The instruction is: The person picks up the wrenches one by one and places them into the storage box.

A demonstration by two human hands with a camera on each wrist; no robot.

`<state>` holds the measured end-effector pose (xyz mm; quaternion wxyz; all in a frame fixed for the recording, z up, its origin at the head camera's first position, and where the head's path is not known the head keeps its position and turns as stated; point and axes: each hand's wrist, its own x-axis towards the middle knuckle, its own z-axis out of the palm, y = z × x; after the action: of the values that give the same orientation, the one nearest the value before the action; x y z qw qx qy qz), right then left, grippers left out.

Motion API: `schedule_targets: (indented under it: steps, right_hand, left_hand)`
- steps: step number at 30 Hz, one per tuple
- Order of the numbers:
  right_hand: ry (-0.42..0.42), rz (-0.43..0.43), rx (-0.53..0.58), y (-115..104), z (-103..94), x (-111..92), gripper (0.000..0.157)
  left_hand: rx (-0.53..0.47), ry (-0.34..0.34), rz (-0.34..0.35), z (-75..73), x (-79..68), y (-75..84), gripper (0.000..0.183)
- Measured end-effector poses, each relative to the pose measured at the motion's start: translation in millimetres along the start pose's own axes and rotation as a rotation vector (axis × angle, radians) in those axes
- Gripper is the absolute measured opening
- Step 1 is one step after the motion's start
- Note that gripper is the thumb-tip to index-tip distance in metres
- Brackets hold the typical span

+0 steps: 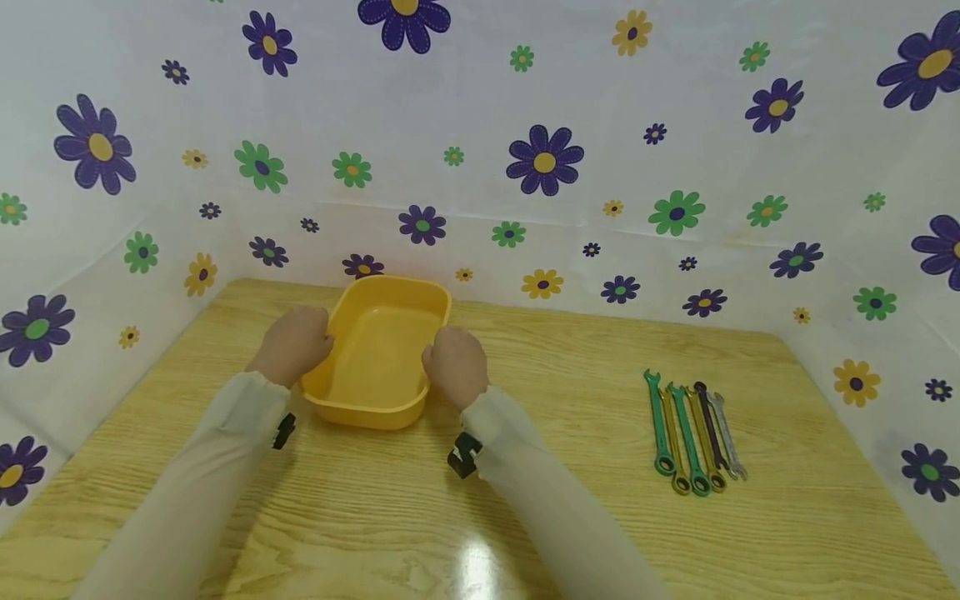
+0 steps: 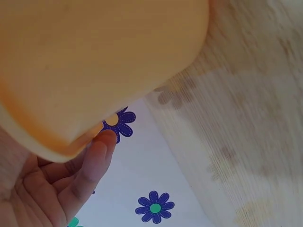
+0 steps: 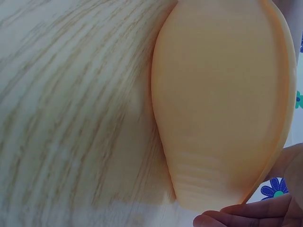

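A yellow plastic basin (image 1: 378, 354) stands on the wooden table, left of the middle, with nothing inside it. My left hand (image 1: 294, 343) grips its left rim. On the opposite side my right hand (image 1: 457, 364) holds the right rim. In the left wrist view, the fingers (image 2: 97, 163) curl under the lip of the basin (image 2: 109, 52). The right wrist view has the fingertips (image 3: 210, 218) below the rim, beside the basin's outer wall (image 3: 220, 99).
Several combination wrenches (image 1: 686, 437) lie side by side at the right of the table (image 1: 555, 375), in green, gold, dark purple and silver. A white cloth with printed flowers (image 1: 465, 108) hangs behind the table and along both sides.
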<state>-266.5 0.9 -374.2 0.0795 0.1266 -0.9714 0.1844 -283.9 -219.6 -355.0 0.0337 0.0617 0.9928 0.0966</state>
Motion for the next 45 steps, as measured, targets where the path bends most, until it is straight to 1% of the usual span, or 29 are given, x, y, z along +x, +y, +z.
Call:
schedule_targets:
  steps: [3,6,12,22,25,30,35,39,42,45]
  right_hand:
    - [-0.013,0.008,-0.003,-1,0.4,-1,0.045]
    - [-0.006,0.003,-0.003,-1,1.1,-1,0.044]
    - [0.034,-0.01,0.01,0,5.2,-1,0.042]
    - [0.053,-0.013,-0.01,0,7.2,0,0.041]
    - [0.052,-0.017,-0.021,1,5.9,0,0.041]
    - [0.054,-0.028,-0.014,3,-1.1,0,0.041]
    - [0.055,-0.056,0.024,11,-11.6,-2,0.04]
    - [0.047,-0.078,0.035,20,-18.9,-5,0.039]
    - [0.028,-0.073,0.037,28,-23.9,-8,0.038]
    - [-0.002,-0.06,0.046,34,-29.7,-12,0.038]
  left_hand:
    - [-0.002,-0.006,-0.008,0.3,0.3,0.1,0.02]
    - [-0.004,-0.006,-0.014,0.2,0.4,0.1,0.019]
    - [0.014,0.014,0.005,0.6,0.0,-1.3,0.019]
    - [0.002,0.019,0.018,1.7,-0.1,-3.7,0.018]
    - [-0.008,0.023,0.017,1.7,-1.0,-3.6,0.017]
    - [-0.012,0.055,0.035,-0.5,-3.2,-2.4,0.014]
    - [-0.021,0.06,0.055,-4.7,-7.2,4.7,0.013]
    - [-0.043,0.051,0.064,-8.5,-11.5,15.1,0.013]
    - [-0.054,0.065,0.079,-9.1,-15.0,23.2,0.013]
    - [-0.054,0.098,0.104,-8.5,-18.8,31.2,0.012]
